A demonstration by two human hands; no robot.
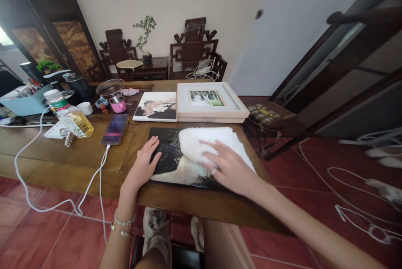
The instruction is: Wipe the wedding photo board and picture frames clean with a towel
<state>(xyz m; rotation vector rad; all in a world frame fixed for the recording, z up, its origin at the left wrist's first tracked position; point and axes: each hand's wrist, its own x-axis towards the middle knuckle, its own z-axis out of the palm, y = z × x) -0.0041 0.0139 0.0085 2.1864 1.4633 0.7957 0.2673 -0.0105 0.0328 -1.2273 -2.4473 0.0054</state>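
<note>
A dark, glossy photo panel with a picture on it lies flat near the table's front edge. Pale specks are scattered over its black left part. My left hand rests on the panel's left edge, fingers stretched and thumb apart, holding nothing. Across the panel's right part spreads a white cloth, fluffy and partly bunched. My right hand, slightly blurred and wearing a ring, presses and grips the cloth from above. The cloth and this hand hide much of the picture.
Behind the panel lie a light-framed picture and a white-edged photo board. Leftward are a charging phone, its white cable, a bottle of yellow liquid and a pink cup. A bag sits beyond the table's right side.
</note>
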